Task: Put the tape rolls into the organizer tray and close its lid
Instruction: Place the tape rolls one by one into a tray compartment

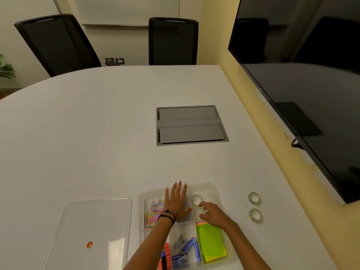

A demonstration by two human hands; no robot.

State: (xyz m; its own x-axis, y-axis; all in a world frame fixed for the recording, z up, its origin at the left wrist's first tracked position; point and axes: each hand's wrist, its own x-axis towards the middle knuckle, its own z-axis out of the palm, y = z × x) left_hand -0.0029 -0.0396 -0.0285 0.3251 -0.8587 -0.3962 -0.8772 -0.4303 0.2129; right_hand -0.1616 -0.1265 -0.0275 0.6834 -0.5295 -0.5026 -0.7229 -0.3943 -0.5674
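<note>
A clear organizer tray (213,187) sits on the white table near me. Its clear lid (93,221) lies flat to the left of it. My left hand (177,201) rests flat, fingers spread, over the tray's middle back compartment. My right hand (212,214) is over the back right compartment, fingertips on a clear tape roll (199,213). A second tape roll (196,199) lies in the same compartment, just behind. Two more tape rolls (254,198) (255,214) lie on the table to the right of the tray.
The tray also holds coloured paper clips (153,211), green sticky notes (211,242), staple boxes (180,260) and a red item. An orange sticker (89,244) marks the lid. A grey cable hatch (191,125) sits mid-table. A large screen (302,84) hangs on the right; two chairs stand beyond.
</note>
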